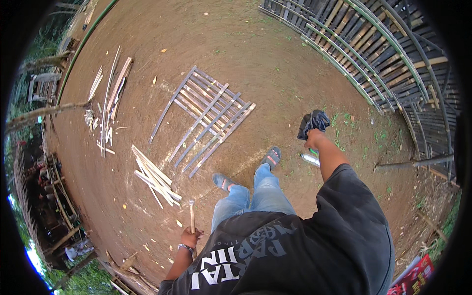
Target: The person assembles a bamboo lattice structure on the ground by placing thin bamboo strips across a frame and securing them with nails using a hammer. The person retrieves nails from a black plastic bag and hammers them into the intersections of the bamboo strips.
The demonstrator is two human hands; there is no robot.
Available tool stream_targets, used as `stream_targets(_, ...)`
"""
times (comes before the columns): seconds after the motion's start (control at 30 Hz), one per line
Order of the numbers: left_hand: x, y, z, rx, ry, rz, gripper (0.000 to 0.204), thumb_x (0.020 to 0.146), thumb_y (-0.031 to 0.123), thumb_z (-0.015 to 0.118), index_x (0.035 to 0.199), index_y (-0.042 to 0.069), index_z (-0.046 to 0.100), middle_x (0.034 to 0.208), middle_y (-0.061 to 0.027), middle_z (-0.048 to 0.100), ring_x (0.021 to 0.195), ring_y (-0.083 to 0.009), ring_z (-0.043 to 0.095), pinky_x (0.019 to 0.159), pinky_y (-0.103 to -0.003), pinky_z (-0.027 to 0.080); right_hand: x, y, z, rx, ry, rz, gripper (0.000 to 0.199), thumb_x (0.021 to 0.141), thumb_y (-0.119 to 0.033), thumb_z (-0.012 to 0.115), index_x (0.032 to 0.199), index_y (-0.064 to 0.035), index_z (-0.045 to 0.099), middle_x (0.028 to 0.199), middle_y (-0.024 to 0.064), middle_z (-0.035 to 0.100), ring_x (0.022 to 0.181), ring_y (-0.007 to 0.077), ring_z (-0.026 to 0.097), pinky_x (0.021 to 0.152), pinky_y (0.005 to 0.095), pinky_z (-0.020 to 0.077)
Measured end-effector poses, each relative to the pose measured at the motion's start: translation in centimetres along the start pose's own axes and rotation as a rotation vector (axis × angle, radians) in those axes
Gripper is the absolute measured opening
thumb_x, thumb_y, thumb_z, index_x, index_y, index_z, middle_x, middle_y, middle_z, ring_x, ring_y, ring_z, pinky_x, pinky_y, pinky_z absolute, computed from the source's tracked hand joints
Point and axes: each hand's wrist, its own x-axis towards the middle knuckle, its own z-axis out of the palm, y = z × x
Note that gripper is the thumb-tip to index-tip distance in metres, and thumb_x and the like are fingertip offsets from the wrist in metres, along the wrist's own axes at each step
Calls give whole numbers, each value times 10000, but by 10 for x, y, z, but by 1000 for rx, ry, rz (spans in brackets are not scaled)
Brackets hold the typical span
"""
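Observation:
My left hand (191,237) is closed around the wooden handle of a hammer (192,216), whose small metal head points away from me. Out to the right, my right hand (313,139) grips a black bag (314,121), crumpled and possibly plastic; its contents are hidden. Just below that hand a clear bottle (310,159) with something green by its top lies on the ground. In front of my feet a flat frame of nailed wooden slats (209,118) rests on the dirt, several long strips sticking out toward me.
Loose pale wood strips (156,176) lie left of my feet. Farther left are longer boards (120,88) and small offcuts (91,119). A slatted bamboo fence (364,49) curves along the right, with a pole (415,162) jutting from it. A thatched shelter (49,196) stands at far left.

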Motion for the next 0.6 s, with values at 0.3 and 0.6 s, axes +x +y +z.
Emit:
stream_targets(0.3, -56, -12, 49, 577, 148, 259, 249, 808, 217, 775, 887, 20, 645, 825, -134, 716, 791, -249, 695, 729, -381, 531, -92, -12, 70, 46, -229, -253, 771, 671, -352, 799, 1351, -39, 612, 1250, 221, 678, 1103, 341, 676, 940, 420, 536)
stream_targets(0.6, -89, -94, 71, 420, -317, 469, 286, 858, 202, 730, 1060, 13, 658, 935, -151, 734, 872, -239, 706, 770, -361, 540, -259, -54, 214, 331, -272, -653, 655, 668, -364, 808, 1279, -157, 693, 1181, 194, 698, 1069, 340, 674, 908, 417, 540)
